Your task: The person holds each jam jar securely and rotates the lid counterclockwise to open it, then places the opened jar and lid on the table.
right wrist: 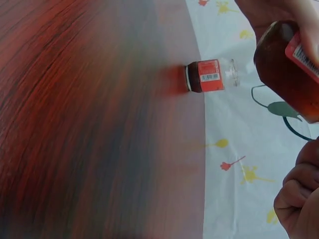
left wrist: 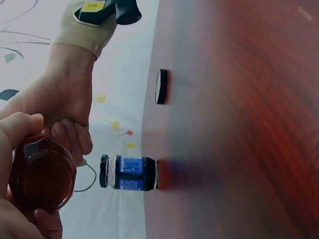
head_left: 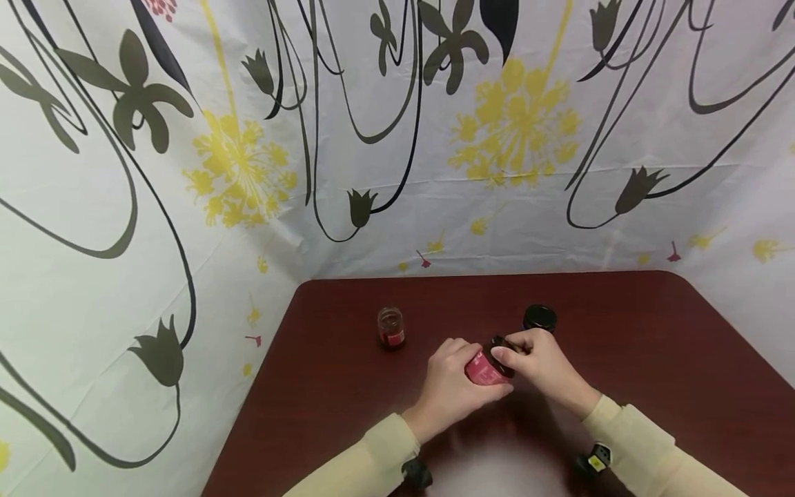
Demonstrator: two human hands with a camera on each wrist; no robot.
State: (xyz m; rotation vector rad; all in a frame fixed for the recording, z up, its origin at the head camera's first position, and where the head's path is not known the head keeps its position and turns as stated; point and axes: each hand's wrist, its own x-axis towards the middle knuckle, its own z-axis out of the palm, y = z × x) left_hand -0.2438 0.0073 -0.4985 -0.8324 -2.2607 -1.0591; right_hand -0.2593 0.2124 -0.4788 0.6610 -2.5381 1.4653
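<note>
Above the table, my left hand grips a glass jar with a pink-red label, tilted to the right. Dark brown contents show through its glass base in the left wrist view. My right hand holds the jar's black lid at the top, thumb across it and fingers curled at its far side. The right wrist view shows the jar's side above the curled right fingers; the lid is hidden there.
An uncovered glass jar with a red label and dark contents stands at the back left. Behind my right hand stands a black-lidded jar with a blue label. A loose black lid lies on the brown table. Patterned cloth hangs behind.
</note>
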